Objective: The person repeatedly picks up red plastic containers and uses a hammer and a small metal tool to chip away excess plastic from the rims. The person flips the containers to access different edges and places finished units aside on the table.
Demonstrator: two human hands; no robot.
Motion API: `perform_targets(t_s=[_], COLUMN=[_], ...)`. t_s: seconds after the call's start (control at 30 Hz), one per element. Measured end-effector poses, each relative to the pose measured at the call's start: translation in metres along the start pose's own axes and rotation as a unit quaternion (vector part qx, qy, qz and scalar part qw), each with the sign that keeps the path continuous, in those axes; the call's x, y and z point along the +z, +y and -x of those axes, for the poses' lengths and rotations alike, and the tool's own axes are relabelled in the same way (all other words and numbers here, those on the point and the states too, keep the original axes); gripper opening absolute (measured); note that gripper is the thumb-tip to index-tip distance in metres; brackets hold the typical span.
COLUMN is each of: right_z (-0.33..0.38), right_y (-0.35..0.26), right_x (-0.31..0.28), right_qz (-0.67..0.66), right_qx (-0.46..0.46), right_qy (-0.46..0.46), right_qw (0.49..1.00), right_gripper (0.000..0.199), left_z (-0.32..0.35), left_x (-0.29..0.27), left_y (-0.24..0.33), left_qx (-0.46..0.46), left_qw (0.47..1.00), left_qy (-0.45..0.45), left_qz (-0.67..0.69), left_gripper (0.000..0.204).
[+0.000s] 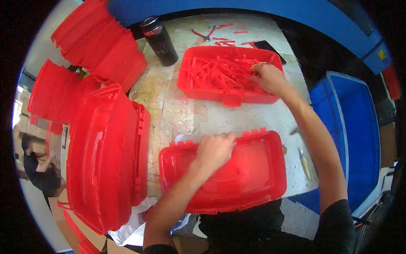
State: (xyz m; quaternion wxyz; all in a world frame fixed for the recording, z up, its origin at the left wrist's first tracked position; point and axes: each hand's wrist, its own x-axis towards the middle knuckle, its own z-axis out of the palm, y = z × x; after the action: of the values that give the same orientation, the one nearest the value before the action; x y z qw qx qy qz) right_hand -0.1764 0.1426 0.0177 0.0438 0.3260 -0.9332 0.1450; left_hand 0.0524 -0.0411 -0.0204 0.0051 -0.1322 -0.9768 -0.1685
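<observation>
A red plastic lid [258,165], a shallow tray-like piece with hinge tabs along its far edge, lies just in front of me. My left hand [215,150] is closed at the middle of that far edge, its fingertips partly hidden. Farther off stands a red plastic box [207,94] with a latch on its front, heaped with thin red plastic strips [218,74]. Over the right end of the box, my right hand [269,78] reaches in with fingers curled together among the strips. What they pinch is hidden.
Nested red plastic parts [103,156] stand at left, with more stacks [99,42] behind. A dark bottle [159,41], red-handled pliers [206,37] and a black phone [270,50] are farther back. A yellow-handled tool [305,166] and a blue bin [359,127] are at right. Another person [40,169] works far left.
</observation>
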Motion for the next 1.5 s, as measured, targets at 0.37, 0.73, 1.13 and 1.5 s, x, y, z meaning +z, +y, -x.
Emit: perform_targets(t_s=[0.37, 0.73, 1.13, 1.5], right_z=[-0.036, 0.03, 0.231, 0.304], right_y=[0.019, -0.001, -0.143, -0.123], right_x=[0.06, -0.021, -0.03, -0.061], right_qz=[0.059, -0.5, -0.667, -0.077], right_qx=[0.041, 0.091, 0.165, -0.177], right_qy=[-0.022, 0.075, 0.198, 0.093], right_qw=[0.997, 0.858, 0.699, 0.977], right_gripper=[0.026, 0.01, 0.009, 0.035], left_z=[-0.002, 0.002, 0.057, 0.092], left_x=[0.012, 0.011, -0.03, -0.022], left_y=[-0.006, -0.009, 0.102, 0.095], left_qx=[-0.005, -0.001, -0.032, -0.129], left_qw=[0.999, 0.999, 0.756, 0.568], left_qy=[0.003, 0.015, -0.006, -0.301], left_qz=[0.04, 0.049, 0.654, 0.755], left_gripper=[0.02, 0.021, 0.024, 0.038])
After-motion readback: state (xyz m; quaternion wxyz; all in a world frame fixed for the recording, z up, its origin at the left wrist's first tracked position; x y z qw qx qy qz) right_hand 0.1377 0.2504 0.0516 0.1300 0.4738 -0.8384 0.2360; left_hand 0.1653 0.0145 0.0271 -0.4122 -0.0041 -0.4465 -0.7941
